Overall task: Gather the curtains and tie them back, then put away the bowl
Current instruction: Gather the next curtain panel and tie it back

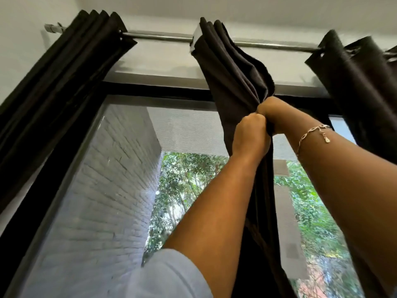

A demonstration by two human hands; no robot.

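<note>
Head view, tilted up toward a metal curtain rod [163, 36] that runs under the white ceiling [257, 7]. Three dark curtains hang from the rod. The left curtain [71, 67] is bunched in tight folds at the rod's left end and falls along the window's black frame [154, 88]. The right curtain [361, 82] hangs at the far right, partly cut off by the picture edge. Through the glass show a pale brick wall [111, 179] and green trees [184, 186]. Between the two outer curtains the middle curtain [234, 78] is gathered into a narrow bundle that crosses the pane and hides part of the greenery. Both arms reach up to it. The left hand [250, 134], its forearm rising from a light blue sleeve [169, 274] at the bottom, has its fingers curled tight round the gathered cloth. The right hand [272, 114], with a thin chain bracelet [311, 134] on the wrist, clenches the same bundle just above, and the two fists touch. Below the hands the fabric drops straight down behind the left forearm.
</note>
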